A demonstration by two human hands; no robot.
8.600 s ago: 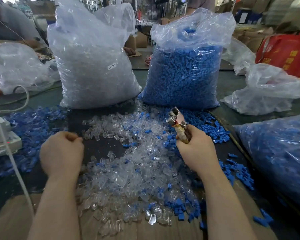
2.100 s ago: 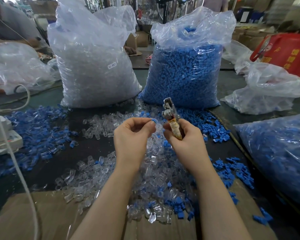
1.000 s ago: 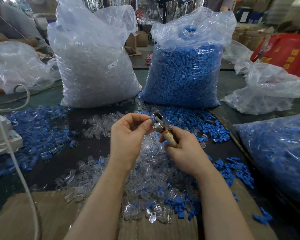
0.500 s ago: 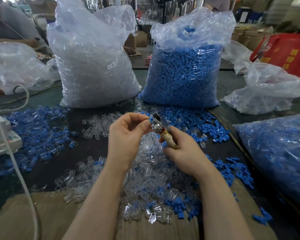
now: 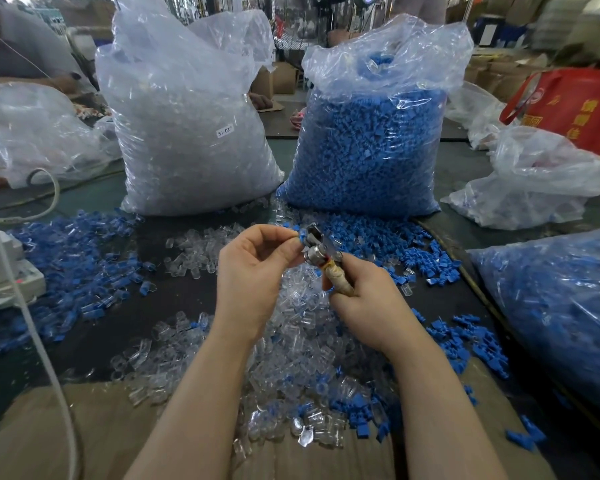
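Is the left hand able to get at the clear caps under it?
Probably yes: the clear caps lie uncovered just below the left hand, though it pinches a blue piece at the tool and must release that first.

The hand tool (image 5: 317, 250) has a bright, polished metal head and a handle wrapped in rough, yellowed tape. The blue piece (image 5: 302, 234) at its head is matt plastic. The loose clear caps (image 5: 291, 341) are glossy plastic. The sacks (image 5: 187, 133) are crinkled, shiny film. The cardboard (image 5: 101, 431) along the worktop's near edge is matt brown.
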